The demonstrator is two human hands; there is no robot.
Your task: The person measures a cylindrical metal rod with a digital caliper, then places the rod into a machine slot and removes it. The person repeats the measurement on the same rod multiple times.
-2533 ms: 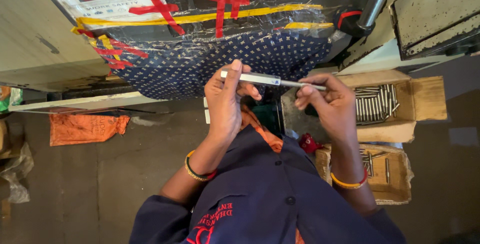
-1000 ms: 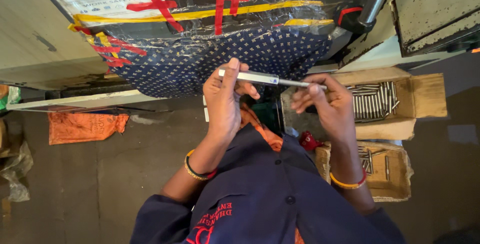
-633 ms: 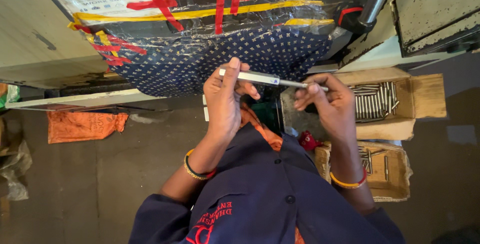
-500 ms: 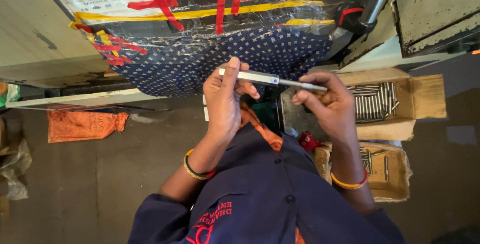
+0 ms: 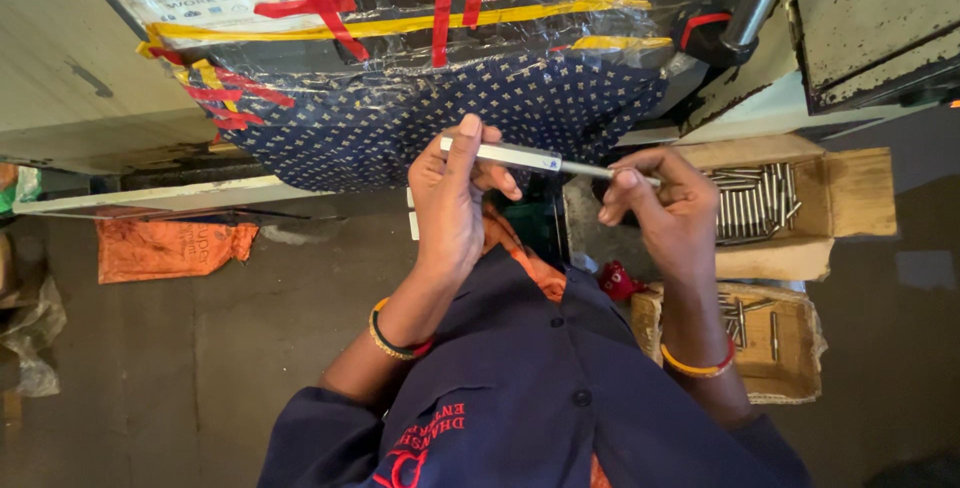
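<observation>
Metal rod point(image 5: 530, 160) lies with its long axis from nine to three o'clock, above the lap. Left hand point(image 5: 450, 203) pinches the thicker nine o'clock end; right hand point(image 5: 665, 203) closes fingertips on the thin three o'clock tip, above a cardboard box of pins point(image 5: 850, 198).

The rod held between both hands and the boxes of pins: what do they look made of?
The rod looks like bare metal: grey, smooth, with a dull shine. The boxes look like brown cardboard, matte with soft, worn edges. The pins seem metal too, silvery and glinting.
</observation>
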